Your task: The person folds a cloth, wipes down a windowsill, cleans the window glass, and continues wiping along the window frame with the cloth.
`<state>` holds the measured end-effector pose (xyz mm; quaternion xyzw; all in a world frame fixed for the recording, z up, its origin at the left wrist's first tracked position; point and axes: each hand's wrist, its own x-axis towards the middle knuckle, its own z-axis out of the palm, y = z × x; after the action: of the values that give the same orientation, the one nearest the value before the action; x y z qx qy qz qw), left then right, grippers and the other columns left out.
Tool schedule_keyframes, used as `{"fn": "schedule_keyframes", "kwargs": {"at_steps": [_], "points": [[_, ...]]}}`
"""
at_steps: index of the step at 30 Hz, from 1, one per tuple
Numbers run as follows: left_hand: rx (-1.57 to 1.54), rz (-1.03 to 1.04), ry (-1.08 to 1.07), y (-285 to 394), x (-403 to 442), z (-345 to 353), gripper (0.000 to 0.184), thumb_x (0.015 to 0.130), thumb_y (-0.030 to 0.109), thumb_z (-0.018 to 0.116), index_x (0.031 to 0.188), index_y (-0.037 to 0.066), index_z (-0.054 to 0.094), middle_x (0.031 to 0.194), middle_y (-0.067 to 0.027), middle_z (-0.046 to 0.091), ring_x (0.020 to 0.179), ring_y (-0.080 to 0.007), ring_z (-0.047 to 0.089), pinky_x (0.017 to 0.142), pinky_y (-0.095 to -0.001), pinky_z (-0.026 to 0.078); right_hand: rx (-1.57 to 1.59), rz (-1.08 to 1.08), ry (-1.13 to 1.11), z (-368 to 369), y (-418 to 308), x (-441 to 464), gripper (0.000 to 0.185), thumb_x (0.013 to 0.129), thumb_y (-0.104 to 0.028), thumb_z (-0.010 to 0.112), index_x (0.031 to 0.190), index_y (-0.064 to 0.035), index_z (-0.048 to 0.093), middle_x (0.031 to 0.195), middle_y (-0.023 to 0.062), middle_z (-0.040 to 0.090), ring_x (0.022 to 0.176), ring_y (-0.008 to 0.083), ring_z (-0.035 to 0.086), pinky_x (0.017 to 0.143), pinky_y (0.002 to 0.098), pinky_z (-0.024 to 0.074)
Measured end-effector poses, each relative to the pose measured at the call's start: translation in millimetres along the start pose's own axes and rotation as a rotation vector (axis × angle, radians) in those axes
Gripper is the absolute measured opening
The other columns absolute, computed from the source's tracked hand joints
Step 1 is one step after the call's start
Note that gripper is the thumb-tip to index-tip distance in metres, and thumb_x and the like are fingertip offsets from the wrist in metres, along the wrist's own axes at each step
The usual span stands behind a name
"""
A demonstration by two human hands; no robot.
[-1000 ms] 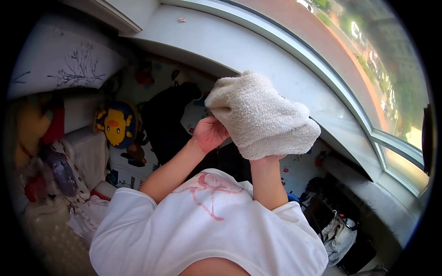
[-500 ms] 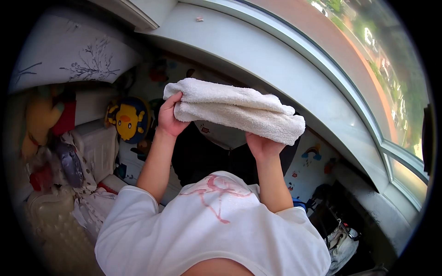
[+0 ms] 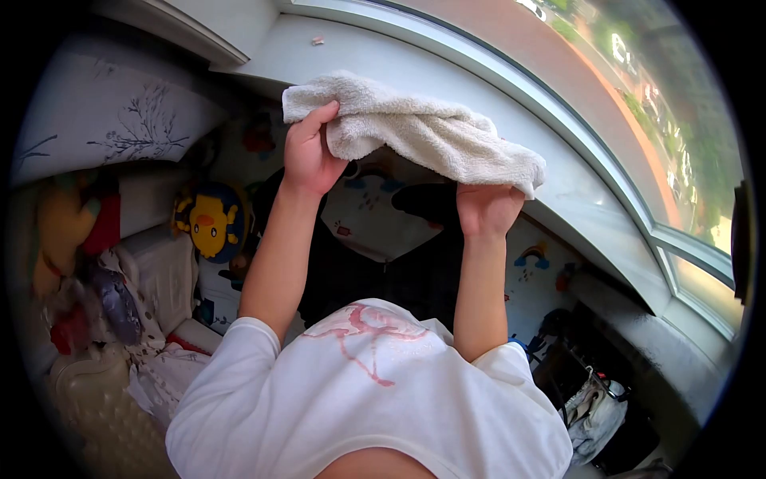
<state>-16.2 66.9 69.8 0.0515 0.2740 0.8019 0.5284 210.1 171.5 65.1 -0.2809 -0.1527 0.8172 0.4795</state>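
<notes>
A folded white towel [image 3: 423, 128] stretches between my two hands, close to the edge of the white windowsill [image 3: 351, 52]. My left hand [image 3: 313, 156] grips its left end, thumb on top and the other fingers hidden beneath the cloth. At the right end, my right hand [image 3: 488, 211] holds the towel from below; most of its fingers are covered by the fabric. The towel is creased along its length and slopes down toward the right.
The curved window [image 3: 638, 144] runs along the upper right behind the sill. A small pink-white bit [image 3: 318, 41] lies on the sill. On the left are a yellow cartoon-faced item [image 3: 211, 227], a pale plastic container [image 3: 163, 267] and bags. A dark rack with cloth [image 3: 594, 415] stands lower right.
Both hands have moved up and forward with the towel toward the windowsill. The towel has become more crumpled, and my arms reach out further.
</notes>
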Motion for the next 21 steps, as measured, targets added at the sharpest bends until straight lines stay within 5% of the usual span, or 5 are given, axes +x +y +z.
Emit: {"fn": "schedule_keyframes", "kwargs": {"at_steps": [4,10,13,17,21], "points": [[-0.035,0.042,-0.101,-2.5,19.1,12.2,0.044,0.092,0.002,0.048,0.136,-0.002,0.049,0.131,-0.0142,0.060,0.123,-0.0281,0.058,0.106,-0.0428,0.046,-0.227,-0.030,0.127,11.1,-20.5,17.1,0.044,0.106,-0.031,0.036,0.137,-0.0035,0.049,0.135,0.0147,0.057,0.123,0.0342,0.057,0.104,0.0510,0.0474],[0.709,0.140,-0.086,-11.1,40.2,-7.5,0.052,0.083,-0.005,0.049,0.135,-0.006,0.050,0.126,-0.0155,0.060,0.117,-0.0293,0.060,0.107,-0.0418,0.045,-0.570,-0.154,0.223,8.8,-39.2,28.9,0.055,0.095,0.004,0.046,0.146,0.0017,0.029,0.134,0.0210,0.049,0.118,0.0326,0.060,0.099,0.0441,0.0527],[1.241,0.340,-0.007,-19.1,43.7,-18.1,0.045,0.084,0.000,0.056,0.129,-0.002,0.058,0.124,-0.0170,0.061,0.109,-0.0353,0.062,0.100,-0.0418,0.048,-0.837,-0.485,0.325,0.1,-27.2,23.0,0.069,0.090,0.006,0.050,0.151,0.0011,0.018,0.142,0.0218,0.032,0.124,0.0344,0.054,0.102,0.0427,0.0501],[1.851,0.834,-0.043,-31.4,49.0,-19.7,0.039,0.081,0.008,0.064,0.120,0.011,0.068,0.126,-0.0179,0.059,0.109,-0.0400,0.055,0.098,-0.0467,0.044,-1.820,-0.991,0.129,12.5,1.4,5.7,0.074,0.078,-0.013,0.070,0.143,0.0000,0.039,0.143,0.0255,0.023,0.143,0.0490,0.014,0.115,0.0615,0.0196],[2.074,0.889,-0.089,-34.6,55.0,-22.2,0.041,0.079,0.020,0.067,0.121,0.017,0.067,0.131,-0.0145,0.056,0.119,-0.0368,0.049,0.104,-0.0478,0.038,-1.915,-0.932,-0.053,18.1,28.0,13.2,0.084,0.077,-0.029,0.077,0.146,-0.0026,0.037,0.146,0.0258,0.021,0.141,0.0529,0.015,0.115,0.0634,0.0194]]}}
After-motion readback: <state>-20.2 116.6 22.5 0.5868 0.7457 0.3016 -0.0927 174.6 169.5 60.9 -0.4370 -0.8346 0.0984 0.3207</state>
